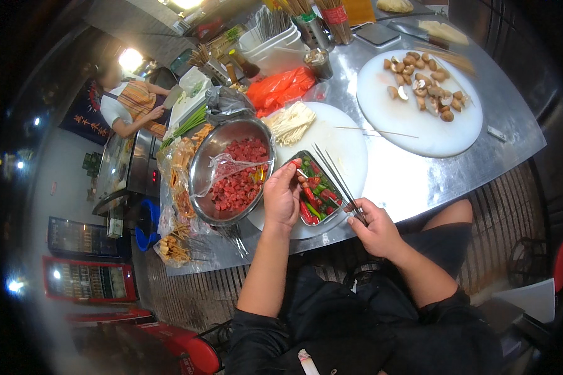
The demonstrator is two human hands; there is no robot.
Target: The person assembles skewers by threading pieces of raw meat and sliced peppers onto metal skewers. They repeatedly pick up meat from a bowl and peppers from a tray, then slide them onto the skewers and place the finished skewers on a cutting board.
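Several metal skewers (332, 171) are gripped at their lower ends by my right hand (371, 227), their tips pointing up and away. My left hand (284, 194) pinches a small piece of red chili pepper (296, 162) over the left edge of a metal tray. Inside the tray lie red and green chili peppers (313, 199). To the left, a steel bowl (198, 176) holds diced raw red meat (239, 197), with clear plastic film draped over part of it. Enoki mushrooms (291, 123) rest on a round white cutting board (347, 136) beyond the tray.
Cut brown mushrooms (434, 91) sit on a second round board (380, 112) at the right. A red plastic bag (281, 89) and white tubs (274, 49) stand behind. Bundled skewers (173, 248) lie at the table's left corner. Farther left, a person (131, 101) holds a cleaver (172, 97).
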